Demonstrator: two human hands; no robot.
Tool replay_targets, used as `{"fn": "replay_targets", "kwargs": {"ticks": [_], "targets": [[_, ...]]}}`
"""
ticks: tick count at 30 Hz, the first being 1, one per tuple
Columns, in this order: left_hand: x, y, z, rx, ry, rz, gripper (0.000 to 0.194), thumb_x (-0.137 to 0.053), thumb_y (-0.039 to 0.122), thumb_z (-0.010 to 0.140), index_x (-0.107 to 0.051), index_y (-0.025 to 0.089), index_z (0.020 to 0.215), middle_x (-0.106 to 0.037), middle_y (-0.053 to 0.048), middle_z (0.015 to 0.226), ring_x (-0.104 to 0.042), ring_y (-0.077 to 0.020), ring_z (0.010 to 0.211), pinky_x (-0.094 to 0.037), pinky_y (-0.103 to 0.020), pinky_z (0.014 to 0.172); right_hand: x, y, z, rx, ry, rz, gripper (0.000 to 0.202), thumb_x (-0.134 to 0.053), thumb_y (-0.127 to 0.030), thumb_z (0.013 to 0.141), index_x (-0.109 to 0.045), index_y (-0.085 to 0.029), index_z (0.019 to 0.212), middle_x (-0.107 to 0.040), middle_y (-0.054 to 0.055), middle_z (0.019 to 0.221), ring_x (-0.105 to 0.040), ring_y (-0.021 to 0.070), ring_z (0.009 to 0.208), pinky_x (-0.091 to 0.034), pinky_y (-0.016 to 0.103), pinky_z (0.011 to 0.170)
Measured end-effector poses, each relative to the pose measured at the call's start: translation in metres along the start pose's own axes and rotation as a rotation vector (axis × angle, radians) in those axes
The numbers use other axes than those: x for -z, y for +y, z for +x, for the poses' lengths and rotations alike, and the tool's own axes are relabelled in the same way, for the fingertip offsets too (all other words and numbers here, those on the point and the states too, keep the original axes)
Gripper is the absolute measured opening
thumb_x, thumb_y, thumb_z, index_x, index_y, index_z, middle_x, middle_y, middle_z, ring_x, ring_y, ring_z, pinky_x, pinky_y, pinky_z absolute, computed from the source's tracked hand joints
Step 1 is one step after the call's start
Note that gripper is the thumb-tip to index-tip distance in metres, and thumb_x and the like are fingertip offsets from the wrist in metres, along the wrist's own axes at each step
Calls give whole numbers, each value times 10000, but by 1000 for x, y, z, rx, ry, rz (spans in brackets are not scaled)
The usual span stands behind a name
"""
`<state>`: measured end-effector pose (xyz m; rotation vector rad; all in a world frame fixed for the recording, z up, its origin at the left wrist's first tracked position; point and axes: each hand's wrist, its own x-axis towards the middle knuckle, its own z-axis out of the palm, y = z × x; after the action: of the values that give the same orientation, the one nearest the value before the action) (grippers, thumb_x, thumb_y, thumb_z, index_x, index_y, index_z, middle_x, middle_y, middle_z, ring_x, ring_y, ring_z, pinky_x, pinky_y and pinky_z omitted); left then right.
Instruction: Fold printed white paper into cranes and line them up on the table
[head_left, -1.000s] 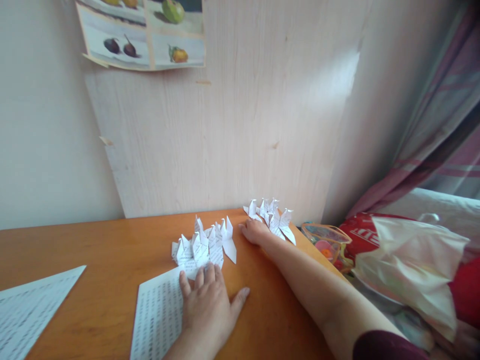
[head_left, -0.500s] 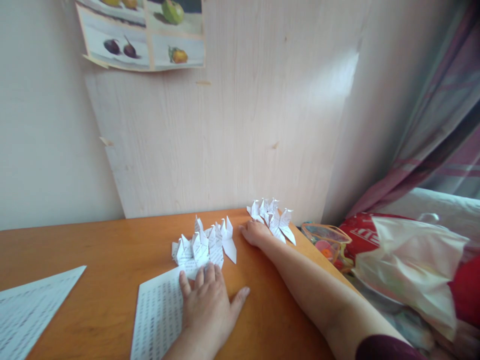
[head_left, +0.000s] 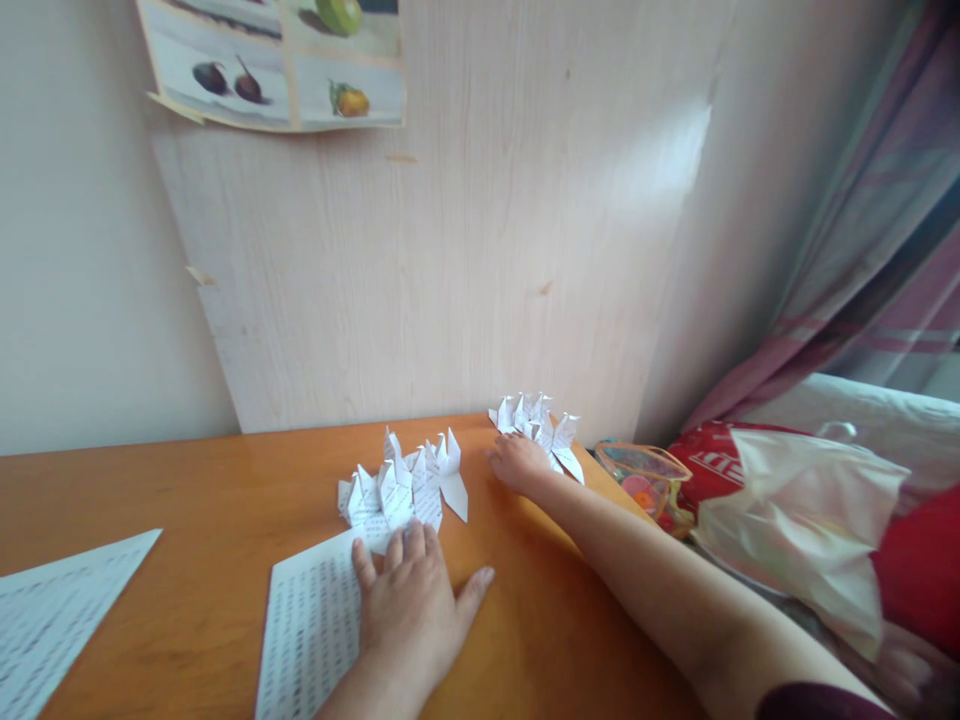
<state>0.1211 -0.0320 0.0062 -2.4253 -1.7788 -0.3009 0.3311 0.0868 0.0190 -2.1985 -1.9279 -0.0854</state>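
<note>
My left hand lies flat with its fingers spread, over the right edge of a printed paper sheet. Its fingertips reach the front of a cluster of folded paper cranes, made of white paper, some with printed writing. My right hand reaches to the far right of the desk and rests low beside a second group of paper cranes. Its thumb points left, apart from the other fingers, which are partly hidden against the cranes. I see nothing in its grasp.
Another printed sheet lies on the wooden desk at the left. Beyond the desk's right edge are an orange-rimmed see-through container, a pale plastic bag and red bags. A board with fruit pictures stands behind.
The view has shifted slightly. My right hand has moved a little further in against the right-hand cranes. My left hand stays flat in the same place.
</note>
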Motion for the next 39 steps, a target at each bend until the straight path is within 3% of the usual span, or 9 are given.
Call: {"fn": "replay_targets", "kwargs": {"ticks": [10,22,26,31,34,39], "targets": [[1,0,-1,-8,15,-15,811,-335,671,848,-560,72,1347,-505,-237,1421,-407,-413,1322,15,-669,1122,12,32,-59,-47,-62,-165,373,-394,-306,951,-699,-118,1057,-686,226,1112,-601,345,1071,-396,415,883],[-9,-4,2,-23,45,-45,831,-321,704,836,-575,89,1333,-517,-238,1406,-417,-422,1306,22,-679,1113,26,22,-105,33,-109,-192,343,-418,-318,938,-704,-136,987,-715,178,1032,-622,315,1030,-409,379,846],[-6,-3,2,-18,50,-43,824,-334,695,839,-577,76,1327,-531,-237,1392,-429,-418,1290,21,-686,1108,28,13,-119,160,-122,-137,307,-412,-307,944,-676,-155,991,-714,148,1014,-632,267,980,-403,338,831],[4,0,0,-5,30,-37,779,-368,679,833,-613,92,1283,-570,-234,1344,-466,-415,1249,17,-698,1099,22,7,-121,229,-71,22,240,-422,-272,941,-643,-183,969,-703,99,996,-628,220,944,-390,289,782],[9,0,0,11,21,-45,768,-377,696,818,-645,108,1234,-607,-234,1280,-492,-418,1214,6,-701,1096,19,13,-110,209,53,125,208,-424,-254,935,-625,-203,950,-697,63,954,-622,191,891,-378,266,736],[9,-3,0,25,11,-76,777,-384,710,807,-651,107,1218,-617,-235,1255,-500,-415,1201,-2,-691,1101,14,37,-81,-16,199,225,208,-453,-160,860,-605,-181,1001,-689,79,989,-613,198,925,-383,263,745]]}}
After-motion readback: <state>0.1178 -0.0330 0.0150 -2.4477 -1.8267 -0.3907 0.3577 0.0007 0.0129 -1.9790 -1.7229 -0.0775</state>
